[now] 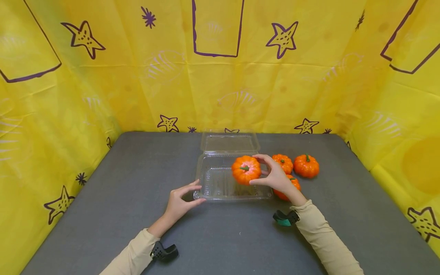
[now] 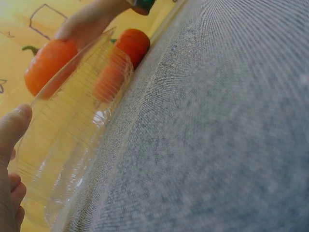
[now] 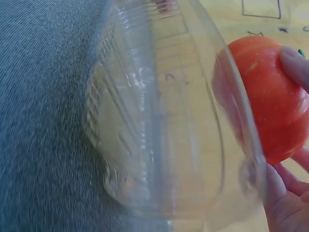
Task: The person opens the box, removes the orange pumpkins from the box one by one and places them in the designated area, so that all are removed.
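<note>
My right hand grips a small orange toy pumpkin with a green stem, thumb on one side and fingers on the other. The pumpkin hangs over the right part of a clear plastic clamshell container, whose lid lies open toward the back wall. At the container's front left corner, my left hand holds the rim between thumb and fingers. The right wrist view shows the held pumpkin above the container rim, with the thumb on its skin.
Three more toy pumpkins stand right of the container: one at the back, one farther right and one in front, partly hidden by my right hand. A yellow patterned cloth surrounds the grey table.
</note>
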Demonstrator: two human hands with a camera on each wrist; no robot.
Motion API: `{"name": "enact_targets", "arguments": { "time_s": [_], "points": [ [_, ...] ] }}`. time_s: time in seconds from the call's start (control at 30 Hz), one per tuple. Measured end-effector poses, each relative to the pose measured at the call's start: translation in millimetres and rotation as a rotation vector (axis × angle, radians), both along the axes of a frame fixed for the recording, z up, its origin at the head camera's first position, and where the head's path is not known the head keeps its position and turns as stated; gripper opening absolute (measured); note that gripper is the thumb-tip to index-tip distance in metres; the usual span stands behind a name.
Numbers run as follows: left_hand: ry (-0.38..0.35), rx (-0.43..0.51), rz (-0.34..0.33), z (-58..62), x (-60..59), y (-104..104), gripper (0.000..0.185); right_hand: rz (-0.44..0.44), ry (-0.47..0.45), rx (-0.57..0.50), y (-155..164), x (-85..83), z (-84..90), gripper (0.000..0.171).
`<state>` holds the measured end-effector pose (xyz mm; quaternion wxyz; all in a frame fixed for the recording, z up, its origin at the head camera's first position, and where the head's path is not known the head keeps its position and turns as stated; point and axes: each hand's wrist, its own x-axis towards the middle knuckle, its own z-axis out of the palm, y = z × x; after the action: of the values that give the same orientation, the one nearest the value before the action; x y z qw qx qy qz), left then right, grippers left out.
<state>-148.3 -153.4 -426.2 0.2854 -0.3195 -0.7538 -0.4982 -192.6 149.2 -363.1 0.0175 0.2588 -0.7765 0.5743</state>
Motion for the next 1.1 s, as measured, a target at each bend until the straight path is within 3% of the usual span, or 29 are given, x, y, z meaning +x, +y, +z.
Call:
{"name": "enact_targets", "arguments": {
  "time_s": [0.3, 0.6, 0.87, 1.1],
  "points": [
    [-0.010, -0.007, 0.006, 0.2, 0.4, -0.6, 0.038, -0.033, -0.032, -0.014, 32.9, -3.5, -16.4, 0.070],
    [0.009, 0.000, 0.002, -0.8, -0.3, -0.5, 0.039, -0.119, -0.005, 0.079, 62.1, 6.9, -15.5, 0.067],
    [0.003, 0.004, -0.001, -4.9, -1.6, -0.8, 0.039, -0.130, 0.026, 0.039, 92.6, 15.5, -8.3, 0.063],
    [-0.010, -0.001, 0.004, -2.9, -1.3, -0.9, 0.038, -0.172, 0.075, 0.075, 118.9, 26.7, -2.7, 0.061]
  ]
}}
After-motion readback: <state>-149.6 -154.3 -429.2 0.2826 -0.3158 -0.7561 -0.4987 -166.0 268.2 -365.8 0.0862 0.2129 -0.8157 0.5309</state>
